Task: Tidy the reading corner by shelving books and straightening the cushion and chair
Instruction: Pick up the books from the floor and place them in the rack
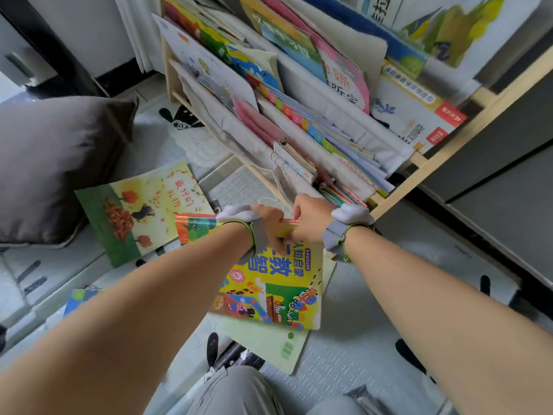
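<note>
Head view: left hand (267,222) and right hand (311,220) side by side, fingers of both curled over the far edge of the yellow book (278,298), near the rack (392,197) foot. Book overlaps a green book (269,344) on the mat (359,363). Leaf book (140,211) lies left, cushion (54,169) beyond it.
</note>
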Motion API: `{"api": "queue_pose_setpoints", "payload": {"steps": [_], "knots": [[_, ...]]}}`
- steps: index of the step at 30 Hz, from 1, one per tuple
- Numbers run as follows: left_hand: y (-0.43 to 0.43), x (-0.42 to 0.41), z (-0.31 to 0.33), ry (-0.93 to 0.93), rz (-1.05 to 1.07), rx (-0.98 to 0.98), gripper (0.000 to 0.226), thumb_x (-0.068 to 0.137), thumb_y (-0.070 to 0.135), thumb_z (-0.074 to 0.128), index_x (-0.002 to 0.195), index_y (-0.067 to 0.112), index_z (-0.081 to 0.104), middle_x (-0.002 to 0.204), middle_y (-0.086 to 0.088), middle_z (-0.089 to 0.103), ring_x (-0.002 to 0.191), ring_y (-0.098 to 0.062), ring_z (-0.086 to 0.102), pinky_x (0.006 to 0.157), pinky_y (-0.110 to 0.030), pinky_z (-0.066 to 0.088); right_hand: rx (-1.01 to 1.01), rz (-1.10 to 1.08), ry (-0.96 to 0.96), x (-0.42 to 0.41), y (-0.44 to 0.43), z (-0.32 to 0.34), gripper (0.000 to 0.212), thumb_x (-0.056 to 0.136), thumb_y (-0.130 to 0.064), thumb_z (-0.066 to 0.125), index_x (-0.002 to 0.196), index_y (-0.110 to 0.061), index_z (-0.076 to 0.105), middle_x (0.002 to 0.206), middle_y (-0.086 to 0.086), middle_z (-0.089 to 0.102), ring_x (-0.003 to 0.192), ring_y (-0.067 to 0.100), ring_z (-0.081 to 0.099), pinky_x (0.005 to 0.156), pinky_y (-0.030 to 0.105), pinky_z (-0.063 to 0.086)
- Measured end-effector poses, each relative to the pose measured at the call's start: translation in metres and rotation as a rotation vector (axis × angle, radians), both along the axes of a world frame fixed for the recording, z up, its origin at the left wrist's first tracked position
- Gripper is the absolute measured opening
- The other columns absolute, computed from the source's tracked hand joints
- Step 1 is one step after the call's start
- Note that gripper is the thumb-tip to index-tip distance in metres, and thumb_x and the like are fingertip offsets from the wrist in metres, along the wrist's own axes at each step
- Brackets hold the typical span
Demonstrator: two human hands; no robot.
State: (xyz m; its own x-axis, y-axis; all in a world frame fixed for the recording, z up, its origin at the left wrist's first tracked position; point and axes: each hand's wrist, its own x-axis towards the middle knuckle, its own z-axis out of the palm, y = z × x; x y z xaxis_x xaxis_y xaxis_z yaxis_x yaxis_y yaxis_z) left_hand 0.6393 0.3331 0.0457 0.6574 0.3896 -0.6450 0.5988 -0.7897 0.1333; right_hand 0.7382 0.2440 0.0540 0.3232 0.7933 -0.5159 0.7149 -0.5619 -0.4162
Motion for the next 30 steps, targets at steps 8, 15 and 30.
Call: {"api": "queue_pose_setpoints", "payload": {"steps": [8,15,30], "knots": [[0.014,-0.008,0.062,-0.261,0.225,-0.017,0.045,0.072,0.046,0.074,0.103,0.014,0.065,0.091,-0.008,0.063,0.087,-0.026,0.059,0.067,-0.027,0.033,0.225,-0.027,-0.066,0.001,0.019,0.077,0.044,0.065,-0.031,0.075,0.101,-0.017,0.054,0.09,0.001,0.062,0.075,0.025,0.058,0.056,0.03,0.04],[0.024,-0.016,0.112,-0.468,0.352,-0.089,0.04,0.07,0.045,0.076,0.096,0.016,0.065,0.081,-0.003,0.059,0.079,-0.023,0.056,0.067,-0.027,0.038,0.411,-0.042,-0.123,0.002,0.022,0.131,0.067,0.062,-0.033,0.079,0.119,-0.021,0.045,0.101,0.003,0.06,0.086,0.027,0.059,0.073,0.035,0.051],[0.034,-0.048,0.225,-0.963,0.605,-0.422,0.028,0.063,0.035,0.082,0.087,0.029,0.07,0.095,-0.007,0.075,0.093,-0.027,0.07,0.091,-0.049,0.054,0.494,0.031,-0.301,0.008,0.002,0.264,0.079,0.062,-0.042,0.083,0.13,-0.022,0.046,0.115,0.002,0.066,0.103,0.024,0.063,0.077,0.027,0.047]]}}
